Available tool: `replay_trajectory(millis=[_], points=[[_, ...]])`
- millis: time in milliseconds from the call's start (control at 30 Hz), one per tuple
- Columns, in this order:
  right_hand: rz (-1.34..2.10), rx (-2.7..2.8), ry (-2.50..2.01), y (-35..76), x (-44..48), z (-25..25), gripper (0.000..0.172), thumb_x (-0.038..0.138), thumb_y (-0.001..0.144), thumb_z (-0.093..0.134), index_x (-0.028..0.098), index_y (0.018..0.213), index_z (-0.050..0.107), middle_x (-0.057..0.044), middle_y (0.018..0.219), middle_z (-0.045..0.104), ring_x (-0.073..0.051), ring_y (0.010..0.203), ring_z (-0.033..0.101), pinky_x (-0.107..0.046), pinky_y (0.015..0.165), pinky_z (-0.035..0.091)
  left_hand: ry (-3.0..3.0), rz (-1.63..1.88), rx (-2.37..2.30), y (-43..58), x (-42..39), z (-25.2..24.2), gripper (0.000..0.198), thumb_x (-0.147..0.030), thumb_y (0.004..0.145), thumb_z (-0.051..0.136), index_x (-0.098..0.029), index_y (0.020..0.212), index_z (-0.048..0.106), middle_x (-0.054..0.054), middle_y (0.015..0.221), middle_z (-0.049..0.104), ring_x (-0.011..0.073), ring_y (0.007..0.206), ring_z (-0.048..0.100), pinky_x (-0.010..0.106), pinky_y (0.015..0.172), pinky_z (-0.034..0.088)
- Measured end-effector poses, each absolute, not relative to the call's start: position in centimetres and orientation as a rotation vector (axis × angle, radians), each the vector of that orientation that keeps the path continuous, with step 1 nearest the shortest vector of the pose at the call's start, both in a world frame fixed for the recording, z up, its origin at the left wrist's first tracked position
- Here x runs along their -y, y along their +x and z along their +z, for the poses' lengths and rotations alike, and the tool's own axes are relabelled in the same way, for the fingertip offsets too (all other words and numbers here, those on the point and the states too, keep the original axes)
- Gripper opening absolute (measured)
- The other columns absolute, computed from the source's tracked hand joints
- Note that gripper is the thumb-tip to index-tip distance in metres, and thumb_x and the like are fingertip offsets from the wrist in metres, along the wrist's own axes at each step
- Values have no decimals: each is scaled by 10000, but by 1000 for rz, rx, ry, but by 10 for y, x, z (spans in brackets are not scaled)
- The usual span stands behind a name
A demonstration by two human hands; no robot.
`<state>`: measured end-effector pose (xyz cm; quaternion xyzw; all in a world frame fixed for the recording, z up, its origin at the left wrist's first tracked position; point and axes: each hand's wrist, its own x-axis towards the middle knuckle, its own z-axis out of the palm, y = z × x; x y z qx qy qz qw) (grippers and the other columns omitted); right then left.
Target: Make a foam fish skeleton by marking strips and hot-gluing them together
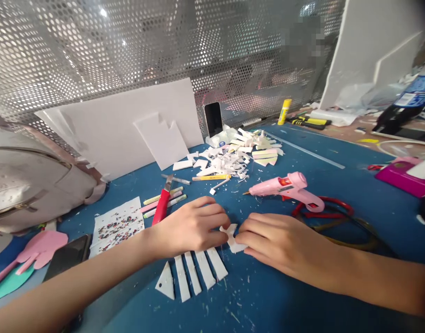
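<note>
A small white foam piece with a notched edge [232, 239] lies between my two hands, low over the blue table. My left hand [200, 224] has its fingers curled and pinches the piece's left edge. From the other side, the fingers of my right hand [271, 236] close on its right edge. Just below my left hand, several white foam strips [183, 278] lie side by side in a slanted row, their upper ends partly hidden. At the row's left end sits a white triangle with a small dark hole [166, 283], like a fish's head.
A pink hot glue gun [285, 188] lies beyond my right hand. A red-handled cutter [162, 206] rests over coloured sticks behind my left wrist. Farther back are a heap of white scraps [229, 159], a propped phone [213, 119] and white boards [122, 125]. A bag [35, 175] stands left.
</note>
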<state>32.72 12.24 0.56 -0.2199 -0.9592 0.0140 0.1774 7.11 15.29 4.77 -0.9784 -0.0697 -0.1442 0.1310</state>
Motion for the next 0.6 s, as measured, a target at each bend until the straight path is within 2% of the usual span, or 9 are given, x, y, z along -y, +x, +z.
replay_trajectory(millis=[100, 200, 467, 600], points=[[68, 2717, -614, 330, -125, 5, 175, 110, 1020, 476, 188, 989, 630, -28, 916, 638, -199, 832, 593, -336, 707, 446, -2805, -459, 84, 74, -154, 46, 250, -155, 998, 569, -179, 782, 691, 34, 1079, 744, 188, 1031, 663, 360, 942, 502], [78, 2711, -602, 332, -126, 5, 173, 109, 1023, 471, 196, 984, 615, -19, 904, 621, -197, 810, 570, -335, 685, 421, -2778, -493, 32, 77, -154, 44, 188, -151, 986, 585, -160, 856, 721, 32, 1084, 757, 175, 1029, 664, 348, 947, 505], [89, 2741, -597, 335, -127, 1, 157, 110, 1026, 481, 207, 1019, 604, -5, 927, 619, -198, 849, 558, -348, 710, 410, -2768, -516, -8, 76, -158, 43, 155, -162, 975, 604, -157, 886, 730, 27, 1080, 759, 163, 1033, 664, 335, 946, 520], [143, 2725, -611, 335, -127, 1, 152, 131, 1038, 468, 215, 1049, 595, 0, 952, 624, -193, 855, 569, -355, 724, 424, -2765, -511, -16, 72, -160, 44, 175, -157, 973, 603, -175, 838, 712, 30, 1096, 749, 175, 1052, 658, 345, 957, 513]])
